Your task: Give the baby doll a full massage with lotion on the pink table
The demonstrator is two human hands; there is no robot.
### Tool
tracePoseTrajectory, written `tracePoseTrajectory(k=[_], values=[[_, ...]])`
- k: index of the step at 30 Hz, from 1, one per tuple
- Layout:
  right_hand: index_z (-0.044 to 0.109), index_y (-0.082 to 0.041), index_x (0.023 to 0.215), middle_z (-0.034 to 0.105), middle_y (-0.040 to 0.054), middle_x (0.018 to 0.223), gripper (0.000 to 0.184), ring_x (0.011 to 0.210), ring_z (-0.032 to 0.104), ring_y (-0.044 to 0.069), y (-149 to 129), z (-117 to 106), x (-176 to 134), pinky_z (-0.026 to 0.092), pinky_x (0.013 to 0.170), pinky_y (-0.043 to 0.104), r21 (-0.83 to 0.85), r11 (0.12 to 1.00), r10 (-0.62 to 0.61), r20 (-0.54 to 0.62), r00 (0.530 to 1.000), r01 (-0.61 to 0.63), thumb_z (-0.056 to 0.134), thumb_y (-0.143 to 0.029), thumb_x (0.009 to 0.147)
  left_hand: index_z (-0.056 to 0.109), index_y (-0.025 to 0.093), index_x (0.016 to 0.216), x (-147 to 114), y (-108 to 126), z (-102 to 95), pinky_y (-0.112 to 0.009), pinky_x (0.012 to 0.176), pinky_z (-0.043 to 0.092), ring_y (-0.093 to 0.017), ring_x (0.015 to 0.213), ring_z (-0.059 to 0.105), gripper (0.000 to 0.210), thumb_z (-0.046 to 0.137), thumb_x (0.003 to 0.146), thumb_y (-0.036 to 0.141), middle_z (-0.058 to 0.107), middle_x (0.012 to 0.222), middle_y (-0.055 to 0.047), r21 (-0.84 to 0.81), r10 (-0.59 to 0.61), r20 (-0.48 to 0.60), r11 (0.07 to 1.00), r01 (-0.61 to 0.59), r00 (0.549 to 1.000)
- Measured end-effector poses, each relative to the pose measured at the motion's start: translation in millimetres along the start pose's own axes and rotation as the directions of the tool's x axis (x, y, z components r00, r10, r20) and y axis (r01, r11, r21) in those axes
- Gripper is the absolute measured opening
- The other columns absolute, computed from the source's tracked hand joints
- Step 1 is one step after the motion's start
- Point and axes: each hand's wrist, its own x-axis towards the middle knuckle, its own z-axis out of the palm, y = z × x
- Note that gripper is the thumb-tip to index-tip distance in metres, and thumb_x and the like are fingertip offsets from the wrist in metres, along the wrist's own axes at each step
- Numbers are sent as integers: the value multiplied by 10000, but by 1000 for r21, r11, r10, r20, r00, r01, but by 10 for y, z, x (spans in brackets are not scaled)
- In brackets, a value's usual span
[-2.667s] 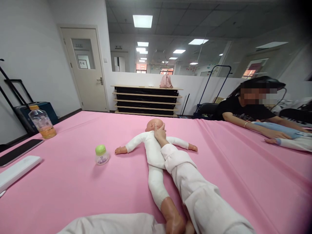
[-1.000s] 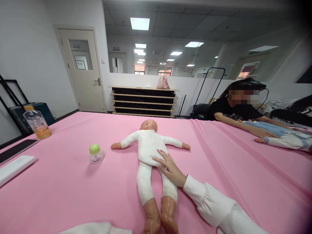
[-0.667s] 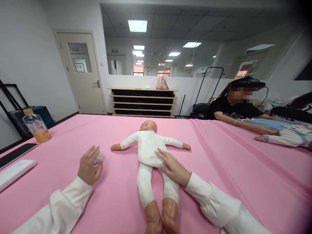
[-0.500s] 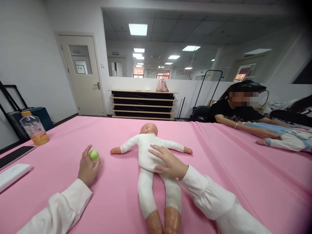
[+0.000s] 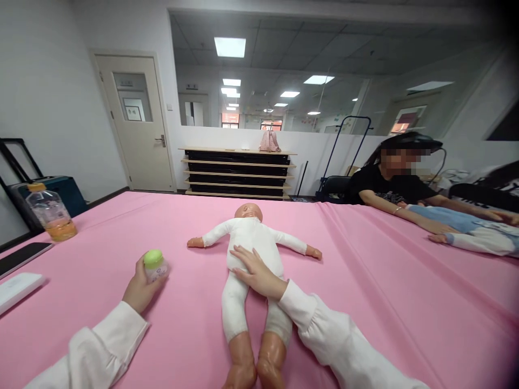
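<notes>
A baby doll (image 5: 253,235) with a white cloth body lies on its back on the pink tablecloth (image 5: 357,281), head away from me and arms spread. My right hand (image 5: 259,273) rests on its lower belly, fingers stretched out and apart, holding nothing. To the left, my left hand (image 5: 142,286) is wrapped round a small clear jar (image 5: 157,270) with a light green lid (image 5: 153,258). The jar is upright at the cloth; its far side and some of my fingers are hidden behind it.
At the left edge are a bottle of orange drink (image 5: 52,216), a black phone (image 5: 24,256) and a white flat box (image 5: 20,289). Across the table on the right, a person (image 5: 393,178) in black leans over another doll (image 5: 470,221) in blue and white clothes.
My left hand has closed round the jar, and more of the jar shows now. My right hand has slid left and down the doll's belly. The doll's legs have shifted slightly left.
</notes>
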Motion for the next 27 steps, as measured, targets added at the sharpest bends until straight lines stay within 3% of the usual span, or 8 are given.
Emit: tracePoseTrajectory(k=[2, 6, 11, 14, 19, 23, 25, 27], values=[[390, -221, 1285, 325, 70, 1414, 522, 1322, 245, 170, -178, 63, -76, 76, 1104, 401, 454, 886, 76, 56, 996, -93, 436, -478, 833, 304, 185, 1234, -66, 111, 17, -363, 722, 497, -250, 851, 628, 772, 644, 604, 474, 613, 1014, -97, -15, -23, 45, 1000, 24, 999], [331, -125, 1283, 355, 168, 1376, 596, 1241, 400, 193, -344, 219, -167, 262, 1046, 365, 915, 179, 114, 345, 932, -361, 362, -523, 842, 340, 183, 1185, -199, 619, 12, -341, 688, 486, -237, 863, 617, 681, 637, 650, 482, 619, 995, -95, -21, 295, -80, 954, -298, 952], [399, -64, 1209, 514, 181, 1198, 564, 1074, 550, 219, -192, 396, -142, 357, 970, 357, 879, -173, 198, 473, 858, -444, 305, -502, 865, 526, 239, 1057, -444, 1227, 111, -382, 838, 382, -235, 1014, 526, 329, 564, 743, 148, 608, 1095, -64, 335, 861, -262, 504, -796, 435], [482, -84, 1092, 623, 103, 938, 480, 884, 618, 167, -135, 444, -124, 418, 897, 308, 862, -285, 251, 490, 835, -420, 281, -466, 883, 594, 264, 981, -652, 1247, 327, -341, 841, 350, -207, 1025, 510, 305, 485, 771, 72, 642, 1038, -18, 364, 954, -184, 290, -885, 236], [495, -100, 1084, 628, 95, 931, 417, 883, 615, 165, -133, 451, -135, 415, 912, 319, 880, -252, 229, 459, 859, -403, 330, -420, 874, 595, 283, 1018, -763, 1032, 501, -347, 857, 347, -198, 1009, 499, 367, 472, 758, 56, 641, 1031, -15, 300, 891, -247, 443, -845, 380], [531, -96, 1014, 624, 81, 910, 343, 887, 606, 141, -138, 446, -143, 390, 945, 290, 870, -245, 224, 480, 848, -428, 378, -358, 854, 538, 278, 1130, -765, 935, 549, -357, 878, 377, -206, 1042, 489, 451, 444, 744, 64, 612, 1091, -21, 188, 901, -128, 432, -882, 414], [537, -105, 1008, 620, 86, 951, 317, 928, 600, 145, -138, 438, -149, 377, 963, 290, 876, -210, 219, 476, 852, -435, 379, -329, 849, 496, 239, 1166, -763, 914, 599, -367, 877, 397, -209, 1028, 507, 437, 456, 748, 119, 599, 1097, -42, 75, 843, -59, 538, -840, 534], [518, -110, 1071, 584, 115, 1095, 334, 1019, 576, 160, -127, 430, -155, 361, 985, 301, 888, -154, 206, 457, 866, -432, 379, -316, 848, 429, 211, 1196, -718, 889, 630, -381, 876, 420, -216, 1031, 521, 450, 510, 754, 215, 577, 1107, -67, -71, 678, -67, 729, -681, 732]])
